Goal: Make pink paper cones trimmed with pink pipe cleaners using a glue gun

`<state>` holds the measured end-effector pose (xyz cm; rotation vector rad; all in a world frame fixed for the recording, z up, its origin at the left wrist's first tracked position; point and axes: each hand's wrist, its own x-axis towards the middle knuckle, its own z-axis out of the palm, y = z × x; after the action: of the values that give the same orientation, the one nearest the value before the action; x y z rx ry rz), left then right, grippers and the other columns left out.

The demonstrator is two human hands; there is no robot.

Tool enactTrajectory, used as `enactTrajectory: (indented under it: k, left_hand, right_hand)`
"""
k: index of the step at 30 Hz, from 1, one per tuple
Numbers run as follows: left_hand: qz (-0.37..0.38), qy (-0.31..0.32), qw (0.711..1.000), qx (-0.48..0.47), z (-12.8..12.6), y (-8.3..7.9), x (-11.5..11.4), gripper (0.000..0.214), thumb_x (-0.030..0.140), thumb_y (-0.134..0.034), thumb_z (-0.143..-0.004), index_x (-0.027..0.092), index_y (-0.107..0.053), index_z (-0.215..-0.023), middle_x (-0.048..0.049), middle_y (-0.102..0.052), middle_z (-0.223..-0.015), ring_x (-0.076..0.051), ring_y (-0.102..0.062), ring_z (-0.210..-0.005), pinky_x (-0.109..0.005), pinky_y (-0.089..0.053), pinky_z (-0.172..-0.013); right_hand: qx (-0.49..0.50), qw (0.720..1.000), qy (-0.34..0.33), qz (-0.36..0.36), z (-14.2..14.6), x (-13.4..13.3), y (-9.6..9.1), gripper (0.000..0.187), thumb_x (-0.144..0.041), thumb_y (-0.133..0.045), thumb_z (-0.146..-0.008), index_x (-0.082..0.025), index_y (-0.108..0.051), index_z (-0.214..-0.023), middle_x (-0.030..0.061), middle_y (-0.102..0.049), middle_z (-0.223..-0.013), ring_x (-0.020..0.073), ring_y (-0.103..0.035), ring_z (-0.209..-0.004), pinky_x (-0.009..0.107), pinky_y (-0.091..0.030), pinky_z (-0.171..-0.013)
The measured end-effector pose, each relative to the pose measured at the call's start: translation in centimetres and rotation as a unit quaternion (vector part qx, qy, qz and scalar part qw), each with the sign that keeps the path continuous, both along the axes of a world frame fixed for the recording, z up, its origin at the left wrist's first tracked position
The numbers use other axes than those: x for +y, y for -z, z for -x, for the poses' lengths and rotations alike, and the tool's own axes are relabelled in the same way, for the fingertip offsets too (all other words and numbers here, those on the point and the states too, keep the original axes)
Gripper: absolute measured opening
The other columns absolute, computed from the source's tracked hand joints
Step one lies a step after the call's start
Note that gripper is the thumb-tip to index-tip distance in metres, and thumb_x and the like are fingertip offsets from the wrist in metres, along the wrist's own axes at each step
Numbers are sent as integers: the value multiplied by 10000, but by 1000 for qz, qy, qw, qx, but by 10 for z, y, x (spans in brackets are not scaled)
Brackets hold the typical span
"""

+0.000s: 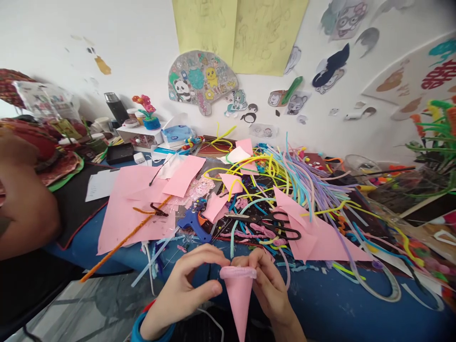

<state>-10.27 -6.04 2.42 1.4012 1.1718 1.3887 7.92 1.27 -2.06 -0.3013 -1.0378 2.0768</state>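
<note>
Along a white wall, a blue-edged worktop (331, 304) spreads before me, packed with craft supplies. A bundle of lilac and blue fuzzy stems (302, 175) fans across its right half, and a large pink sheet (117, 213) lies on the left, near another person's bare arm (32, 204). In front of the near edge, I hold a pink cone (238, 294), wide end up and point down; the angle hides its inside. My right hand (272, 287) pinches its rim between the fingers, while my left hand (183, 280) spreads thumb and forefinger wide, the forefinger's tip at the rim's other side and the thumb apart from the cone.

Toward the back left, a white box (156, 137) shows pinkish items through its front, too small to make out. Just beside it on the right is a blue tissue pack (177, 134); on the left lies a shallow black tray (120, 154), its contents unclear. At the far right, a clear round tub (358, 160) stands behind the stems, what it holds hard to tell. A dark flask (116, 108) stands upright behind the box. On the box, a blue pot (152, 124) bears red-pink flowers (145, 103), with small jars (131, 119) beside it. Smallest of all, a fuzzy pink band (238, 272) rings the cone's mouth.
</note>
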Motion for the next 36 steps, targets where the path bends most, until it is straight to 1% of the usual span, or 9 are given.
enactTrajectory:
  k: [6,11,14,17,20,22,26,30,36]
  left_hand:
    - [4,-41,997,-58,-12,9,11,110,317,-712,-843,222,-760,-818,-30,-697,-747,-175,-605,-736,-284,-465,-695]
    - [77,-100,986,-107,-18,19,17,291,423,-683,-848,174,-659,-699,8,-609,-601,-112,-507,-516,-221,-374,-490]
    - [85,-154,978,-108,-20,29,16,429,480,-560,-917,178,-570,-612,63,-440,-456,-80,-345,-401,-221,-257,-426]
    - [55,-173,977,-111,-20,32,13,560,562,-429,-947,192,-492,-531,64,-346,-435,-98,-323,-438,-240,-272,-468]
    - [47,-133,986,-83,-18,25,10,458,596,-548,-875,168,-665,-758,36,-459,-569,-112,-376,-517,-241,-283,-490]
    - [44,-99,992,-67,-16,19,9,391,551,-601,-863,171,-691,-843,18,-507,-649,-120,-416,-564,-240,-306,-514]
    - [54,-90,990,-93,-18,23,10,342,441,-611,-897,176,-609,-680,21,-497,-641,-118,-422,-580,-238,-314,-538]
    - [19,-69,992,-105,-20,32,6,412,516,-517,-927,179,-639,-724,-7,-517,-687,-148,-453,-653,-261,-345,-609]
    - [9,-7,995,-97,-21,34,-9,497,587,-793,-653,245,-695,-1000,-70,-550,-1041,-258,-526,-975,-351,-402,-870]
  right_hand:
    - [31,991,-30,128,5,-4,8,199,-384,-699,-877,-218,-593,-847,9,-650,-764,142,-543,-701,245,-388,-665]
    - [33,983,-42,175,11,-7,8,227,-370,-735,-845,-194,-596,-807,-40,-509,-652,103,-407,-598,212,-343,-607]
    - [35,981,-29,187,13,-7,5,228,-358,-748,-831,-190,-602,-786,-56,-445,-628,98,-358,-580,205,-335,-593]
    - [20,980,-11,197,12,-5,1,231,-362,-764,-815,-186,-617,-788,-54,-441,-638,98,-367,-593,200,-343,-596]
    - [-8,979,1,204,12,-5,-1,237,-363,-779,-801,-179,-630,-798,-45,-462,-664,97,-380,-605,191,-349,-589]
    - [-11,978,2,209,13,-5,-2,237,-357,-786,-794,-177,-631,-794,-46,-463,-665,95,-377,-601,189,-352,-587]
    - [1,977,-15,215,17,-7,-1,225,-345,-772,-808,-181,-620,-782,-56,-426,-636,94,-342,-578,192,-340,-570]
    - [-1,975,-17,221,18,-8,3,242,-365,-773,-799,-190,-607,-789,-50,-435,-645,103,-344,-588,200,-326,-567]
    - [24,977,-40,209,24,-7,-1,227,-384,-766,-801,-216,-614,-790,-27,-484,-700,123,-392,-618,226,-349,-599]
